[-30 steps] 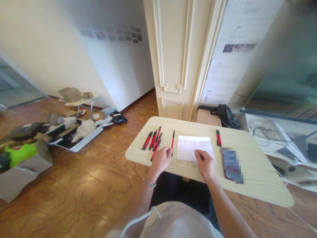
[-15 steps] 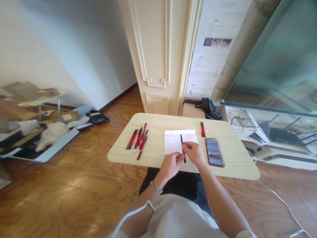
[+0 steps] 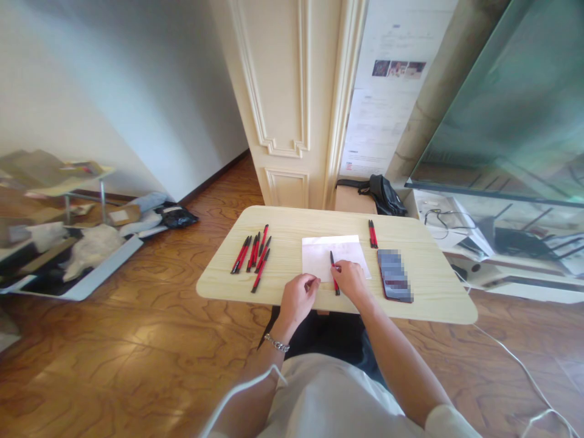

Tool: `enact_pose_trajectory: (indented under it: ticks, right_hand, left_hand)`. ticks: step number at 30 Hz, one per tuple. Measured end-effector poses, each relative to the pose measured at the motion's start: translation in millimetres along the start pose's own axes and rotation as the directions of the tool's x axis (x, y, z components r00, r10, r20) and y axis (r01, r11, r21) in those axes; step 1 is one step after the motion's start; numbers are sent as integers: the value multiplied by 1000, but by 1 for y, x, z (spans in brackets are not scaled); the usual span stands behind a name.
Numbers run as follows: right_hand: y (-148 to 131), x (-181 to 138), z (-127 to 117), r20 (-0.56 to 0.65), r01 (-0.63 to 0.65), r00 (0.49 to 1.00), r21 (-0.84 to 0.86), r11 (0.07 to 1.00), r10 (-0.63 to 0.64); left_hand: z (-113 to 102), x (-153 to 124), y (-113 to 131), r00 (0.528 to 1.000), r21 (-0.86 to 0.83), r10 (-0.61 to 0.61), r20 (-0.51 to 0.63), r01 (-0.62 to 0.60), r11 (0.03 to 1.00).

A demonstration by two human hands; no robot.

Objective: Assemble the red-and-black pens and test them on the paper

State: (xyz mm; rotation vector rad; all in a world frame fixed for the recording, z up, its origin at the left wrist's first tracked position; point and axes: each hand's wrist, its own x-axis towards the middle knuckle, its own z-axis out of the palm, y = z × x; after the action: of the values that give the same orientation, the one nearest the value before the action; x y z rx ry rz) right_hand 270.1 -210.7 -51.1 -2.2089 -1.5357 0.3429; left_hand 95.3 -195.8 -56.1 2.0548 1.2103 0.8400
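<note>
My right hand [image 3: 350,280] pinches a red and black pen [image 3: 336,283], whose dark tip points away from me over a white sheet of paper [image 3: 314,246]. To its left, my left hand [image 3: 298,298] hovers at the near left corner of the sheet. Its thumb and forefinger are pressed together, and nothing shows between them. Several red and black pens [image 3: 260,277] lie in a loose group at the left of the table [image 3: 283,222]. Two more pens [image 3: 373,234] lie side by side at the right, beyond a phone [image 3: 392,277] with a blurred screen.
A black bag [image 3: 383,194] rests on a box behind the table. To the right, a low white unit [image 3: 524,289] carries cables and papers below a dark glass panel [image 3: 511,109]. Boxes and bags [image 3: 98,249] clutter the floor at the left. A white cable [image 3: 524,377] trails at the right.
My left hand has come off the lower end of the pen and moved left. My right hand keeps its hold on the pen, which has shifted slightly.
</note>
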Motion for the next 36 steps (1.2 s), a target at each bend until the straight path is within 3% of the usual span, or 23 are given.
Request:
enact_pose_trajectory:
  ticks: [5,9,16,22,26,31,36]
  right_hand:
    - [10,-5,-7,-127,-28,990,184,982,52]
    - [22,-11,-9,-280,-48,945,394,918,169]
    - [36,-17,-1,-308,-70,907,563,824,288]
    - [35,-15,-2,-263,-39,951,422,906,164]
    - [21,-2,-11,-125,-24,991,218,976,52]
    - [0,22,-11,46,-66,997,-52,996,69]
    - [-4,30,-4,84,-74,993,-163,984,89]
  left_hand:
    - [-3,9,1,998,-50,-31,-57,28,998]
    - [1,19,4,988,-202,-83,-127,56,978]
    - [20,24,-2,981,-291,-117,-157,67,954]
    - [20,21,-4,992,-227,-71,-104,46,973]
    - [21,22,-2,993,-219,-52,-103,28,975]
    - [23,21,-2,995,-198,-29,-92,11,980]
    - [22,20,0,995,-170,-8,-101,-9,985]
